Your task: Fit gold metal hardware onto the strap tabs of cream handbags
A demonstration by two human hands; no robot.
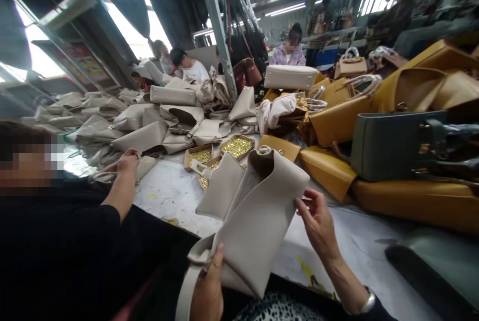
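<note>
The tabletop (pixel 359 241) runs across the view, with a heap of pale bags (pixel 144 136) on the far left and a pile of mustard bags (pixel 411 201) on the right. A co-worker (pixel 75 231) in a dark top sits close on the left, so good handling likely means keeping the elbows in. The bag (pixel 258 221) being handled is pale and tilted, near the table's edge in front of the person, its mouth turned up and away and its flap (pixel 220 186) spread to the left. Beyond the flap lie small trays (pixel 185 161); whether it touches them cannot be told, so lifting it a little clear seems wise. The left hand (pixel 209 286) grips the lower left corner, thumb on the outer face, the strap (pixel 185 291) hanging beside it; this firm hold should carry the weight. The right hand (pixel 318 216) is half curled with its thumb at the right side; whether it pinches is unclear. A light touch there would best spare the smooth material from creases. Smallest are the gold pieces (pixel 239 146) filling the trays, easily spilled by a knock.
</note>
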